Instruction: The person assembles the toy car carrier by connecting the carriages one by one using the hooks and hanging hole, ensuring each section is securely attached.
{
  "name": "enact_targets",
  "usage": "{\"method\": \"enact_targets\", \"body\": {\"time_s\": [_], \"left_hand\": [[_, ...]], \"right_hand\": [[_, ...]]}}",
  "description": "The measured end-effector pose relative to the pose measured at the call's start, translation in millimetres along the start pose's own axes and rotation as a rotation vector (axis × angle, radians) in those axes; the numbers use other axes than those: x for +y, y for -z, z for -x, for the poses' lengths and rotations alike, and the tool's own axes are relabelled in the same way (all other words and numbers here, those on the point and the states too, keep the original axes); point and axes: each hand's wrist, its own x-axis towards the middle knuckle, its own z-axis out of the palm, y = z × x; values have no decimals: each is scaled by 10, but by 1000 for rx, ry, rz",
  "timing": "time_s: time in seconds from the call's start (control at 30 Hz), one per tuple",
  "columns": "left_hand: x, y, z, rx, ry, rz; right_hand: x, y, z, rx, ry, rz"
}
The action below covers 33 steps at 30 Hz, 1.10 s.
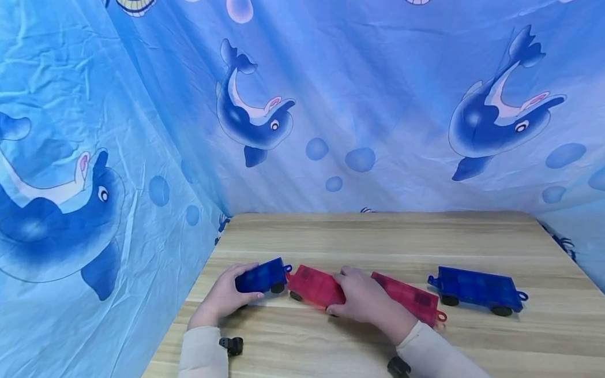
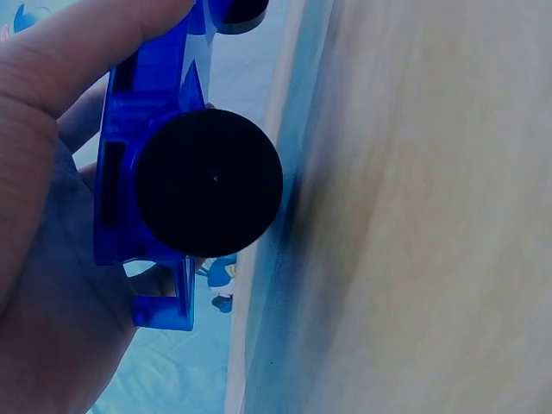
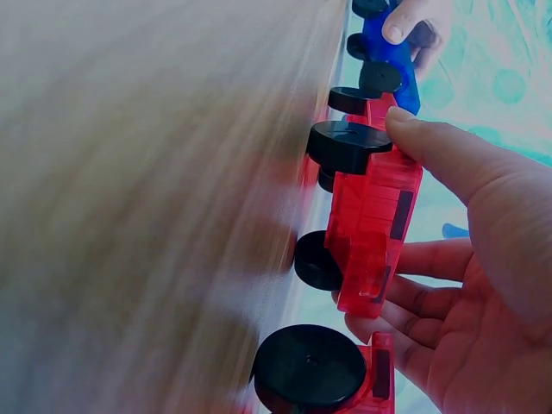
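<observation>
My left hand (image 1: 224,295) grips a translucent blue toy train car base (image 1: 266,275) at the left of the table, thumb on the near side. In the left wrist view, that blue base (image 2: 151,99) shows a black wheel (image 2: 210,183) and an end loop. To its right, my right hand (image 1: 363,298) holds a red toy train car base (image 1: 316,285) between thumb and fingers. The blue base's right-end coupling meets the red one's left end; whether they are hooked I cannot tell. The right wrist view shows the held red base (image 3: 371,207) from its wheeled side.
Another red car base (image 1: 410,298) lies behind and right of my right hand, partly hidden by it. Farther right stands a second blue car base (image 1: 477,287) on its wheels. A blue dolphin-print cloth (image 1: 370,104) hangs around the wooden table (image 1: 326,234).
</observation>
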Motion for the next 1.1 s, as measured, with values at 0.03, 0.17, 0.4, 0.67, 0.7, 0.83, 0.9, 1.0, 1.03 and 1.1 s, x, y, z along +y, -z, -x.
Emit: {"method": "enact_targets", "body": {"time_s": [0.03,0.17,0.4,0.67,0.7,0.83,0.9,1.0,1.03,1.1], "left_hand": [[1,0,1,-2,-3,-1],[1,-2,-1,-8,-15,1],[-8,-12,-4,-8,-33,-6],[-47,-7,4,-15,-2,-20],[-50,-4,6,-16,-1,-33],[-36,11,14,-21,11,-65],[-20,19,17,-26,23,-64],[-14,30,25,-22,45,-62],[-13,35,27,-20,47,-62],[-19,45,31,-14,44,-60]], "right_hand": [[-1,2,0,-2,-3,-2],[7,-5,-4,-1,-4,0],[26,-30,-7,5,2,8],[23,-21,-10,-2,4,2],[23,-19,-10,-3,6,2],[23,-4,-5,-3,11,-5],[24,8,-6,-3,16,-11],[28,19,2,-2,23,-17],[33,15,1,-3,24,-16],[42,7,3,-2,24,-14]]}}
